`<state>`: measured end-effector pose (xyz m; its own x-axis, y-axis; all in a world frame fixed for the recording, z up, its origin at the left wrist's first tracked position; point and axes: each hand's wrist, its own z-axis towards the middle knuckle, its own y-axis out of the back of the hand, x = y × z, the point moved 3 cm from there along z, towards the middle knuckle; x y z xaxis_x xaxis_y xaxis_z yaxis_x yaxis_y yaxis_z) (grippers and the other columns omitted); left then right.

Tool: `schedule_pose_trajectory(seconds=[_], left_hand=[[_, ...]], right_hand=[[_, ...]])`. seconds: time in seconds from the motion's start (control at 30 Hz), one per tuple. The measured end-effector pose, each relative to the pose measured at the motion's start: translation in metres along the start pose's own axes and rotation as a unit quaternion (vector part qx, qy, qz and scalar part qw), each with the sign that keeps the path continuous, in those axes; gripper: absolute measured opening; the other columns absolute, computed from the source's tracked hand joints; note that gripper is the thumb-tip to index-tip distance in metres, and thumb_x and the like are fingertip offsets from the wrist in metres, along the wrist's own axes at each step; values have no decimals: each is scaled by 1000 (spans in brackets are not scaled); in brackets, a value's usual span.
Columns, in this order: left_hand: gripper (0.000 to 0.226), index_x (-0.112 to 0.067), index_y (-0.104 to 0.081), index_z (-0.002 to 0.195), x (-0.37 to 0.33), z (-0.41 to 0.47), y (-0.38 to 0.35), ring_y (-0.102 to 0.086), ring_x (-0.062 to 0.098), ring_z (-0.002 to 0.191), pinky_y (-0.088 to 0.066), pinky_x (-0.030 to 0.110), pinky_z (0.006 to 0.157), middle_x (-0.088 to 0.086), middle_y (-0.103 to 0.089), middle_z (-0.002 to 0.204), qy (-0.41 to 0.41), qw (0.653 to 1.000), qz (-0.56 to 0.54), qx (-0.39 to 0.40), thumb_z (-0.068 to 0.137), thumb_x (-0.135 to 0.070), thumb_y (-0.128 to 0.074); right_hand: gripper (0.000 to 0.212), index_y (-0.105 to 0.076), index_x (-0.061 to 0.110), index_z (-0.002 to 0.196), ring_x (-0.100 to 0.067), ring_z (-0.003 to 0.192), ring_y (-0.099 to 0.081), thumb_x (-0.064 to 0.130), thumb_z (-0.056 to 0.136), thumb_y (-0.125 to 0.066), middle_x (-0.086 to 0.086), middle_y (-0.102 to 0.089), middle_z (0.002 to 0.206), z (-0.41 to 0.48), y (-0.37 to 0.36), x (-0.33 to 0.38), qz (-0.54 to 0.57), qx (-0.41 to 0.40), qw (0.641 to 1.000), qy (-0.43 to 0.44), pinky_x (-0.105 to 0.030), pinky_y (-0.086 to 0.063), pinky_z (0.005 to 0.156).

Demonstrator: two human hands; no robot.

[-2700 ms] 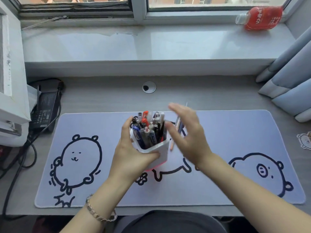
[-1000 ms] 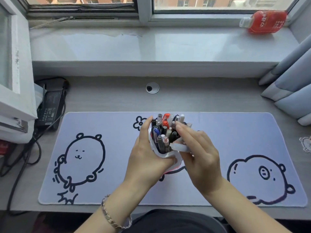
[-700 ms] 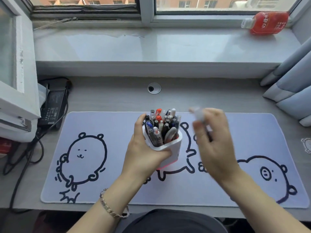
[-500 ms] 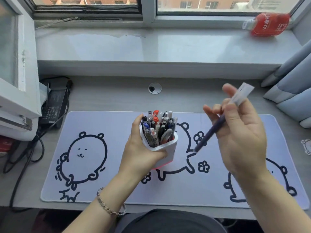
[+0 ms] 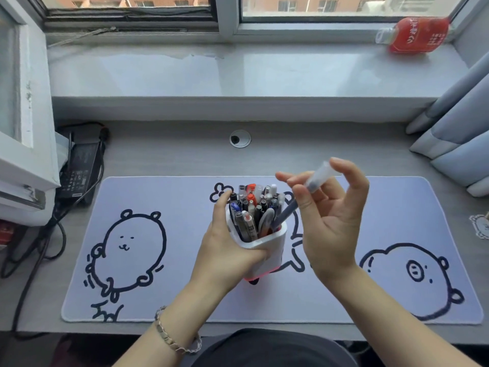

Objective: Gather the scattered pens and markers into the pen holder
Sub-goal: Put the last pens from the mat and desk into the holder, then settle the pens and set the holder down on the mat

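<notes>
A white pen holder [image 5: 267,250] with a pink base stands on the lavender desk mat [image 5: 172,197], tilted slightly and crammed with several pens and markers. My left hand [image 5: 227,250] is wrapped around its left side. My right hand [image 5: 330,223] hovers just right of the holder and pinches a dark blue pen with a clear cap [image 5: 309,186] between thumb and fingers. The pen slants down to the left, its lower end inside the holder's right corner. My other fingers are spread.
The mat carries black cartoon animal drawings. A power brick with cables [image 5: 79,170] lies at the left by a white window frame [image 5: 23,144]. A red bottle [image 5: 418,35] lies on the windowsill. Curtains [image 5: 460,123] hang at the right. A cable grommet [image 5: 240,139] sits behind the mat.
My right hand picked up the blue pen, raised it at the right, then swung back left. The pen's tip now sits in the holder. My left hand kept its hold.
</notes>
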<state>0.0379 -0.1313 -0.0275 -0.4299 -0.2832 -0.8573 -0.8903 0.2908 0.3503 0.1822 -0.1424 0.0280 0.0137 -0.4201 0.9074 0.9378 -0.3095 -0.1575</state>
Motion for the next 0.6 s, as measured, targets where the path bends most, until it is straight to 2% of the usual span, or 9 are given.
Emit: schedule_pose_trajectory(seconds=[0.1,0.2,0.27,0.33,0.4,0.43,0.5,0.53,0.6], left_hand=[[101,-57,-23,127,-2,0,-1,-57,1,103,-49,21,78,-18,-57,114,-5,1000,5,4,47,-22,-75],[102,-56,-22,128,-3,1,1,-57,6,106,-50,25,82,-13,-57,119,-16,1000,12,5,50,-20,-77],[102,-57,-23,128,-3,0,2,-57,3,105,-51,26,83,-13,-58,119,-21,1000,11,2,51,-18,-78],[101,-59,-24,125,-4,-2,3,-54,-13,99,-51,22,78,-21,-58,115,-25,1000,7,2,49,-21,-76],[99,-61,-25,123,-6,-4,3,-49,-26,91,-51,17,71,-34,-59,103,-32,999,3,2,46,-24,-76],[99,-62,-26,121,-6,-6,4,-49,-26,89,-51,15,67,-38,-59,98,-36,999,-3,0,45,-24,-77],[99,-64,-28,119,-9,-9,7,-58,-17,87,-53,12,63,-39,-59,97,-42,999,-13,-11,44,-25,-80],[99,-66,-28,118,-10,-10,8,-62,-10,86,-54,13,65,-33,-62,98,-46,999,-15,-17,44,-27,-80],[97,-67,-28,118,-12,-13,11,-66,-1,86,-57,19,69,-23,-64,104,-59,998,-13,-26,41,-37,-78]], right_hand=[[46,-32,18,111,-20,92,-66,-19,86,-42,-13,-56,84,-1,-6,0,15,-6,1000,-25,-27,-51,89],[49,-35,19,112,-15,92,-68,-21,85,-42,-8,-58,81,-3,-7,0,31,-6,999,-16,-28,-51,89],[56,-40,28,114,-16,94,-69,-19,85,-43,-1,-61,83,-4,-7,-3,44,-1,999,-7,-30,-51,90],[61,-46,38,113,-20,97,-68,-16,85,-46,2,-61,83,-5,-6,-8,40,5,999,-17,-31,-50,91],[53,-47,32,113,-22,101,-66,-11,83,-53,0,-61,82,-9,-4,-11,-20,32,999,4,-38,-49,93],[46,-45,26,112,-22,107,-62,-7,83,-58,-1,-62,86,-12,-3,-13,-75,57,995,26,-44,-47,95],[37,-43,18,113,-19,122,-50,5,85,-64,-7,-64,104,-19,2,-15,-181,96,977,60,-54,-41,102],[35,-43,17,114,-16,129,-43,11,85,-62,-8,-63,114,-23,7,-16,-219,101,967,77,-53,-38,105],[29,-45,13,115,-11,137,-31,18,89,-57,-7,-53,125,-29,15,-13,-275,102,948,124,-39,-32,112]])
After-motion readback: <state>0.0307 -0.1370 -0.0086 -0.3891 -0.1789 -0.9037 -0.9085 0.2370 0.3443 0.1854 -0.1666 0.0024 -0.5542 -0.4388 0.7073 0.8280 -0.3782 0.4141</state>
